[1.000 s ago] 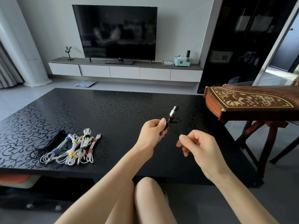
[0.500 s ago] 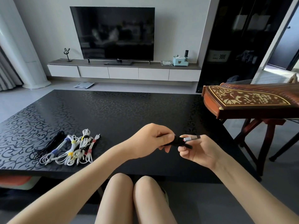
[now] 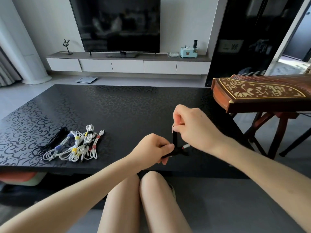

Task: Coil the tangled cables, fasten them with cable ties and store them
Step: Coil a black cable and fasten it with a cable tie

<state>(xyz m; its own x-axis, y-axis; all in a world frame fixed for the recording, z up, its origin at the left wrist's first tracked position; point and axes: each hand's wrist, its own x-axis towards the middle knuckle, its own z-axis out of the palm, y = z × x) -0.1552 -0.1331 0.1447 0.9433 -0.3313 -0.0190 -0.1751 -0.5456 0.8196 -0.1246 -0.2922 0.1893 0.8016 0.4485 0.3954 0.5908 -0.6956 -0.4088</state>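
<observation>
My left hand (image 3: 154, 147) grips a coiled black cable (image 3: 175, 153) just above the black table's (image 3: 127, 111) front edge; its silver plug (image 3: 186, 146) sticks out to the right. Above it, my right hand (image 3: 193, 127) pinches a black cable tie strap (image 3: 174, 138) that runs straight up from the coil. On the table's left lie several white coiled cables (image 3: 75, 147) bound with coloured ties, and a black coiled cable (image 3: 52, 142) beside them.
A wooden zither (image 3: 259, 95) on a stand juts in at the right, close to the table's corner. A TV (image 3: 116, 24) and low cabinet stand against the far wall. My knees sit below the table's front edge.
My hands came together over the cable. My right hand then rose, pulling the black tie strap upward from the coil that my left hand grips.
</observation>
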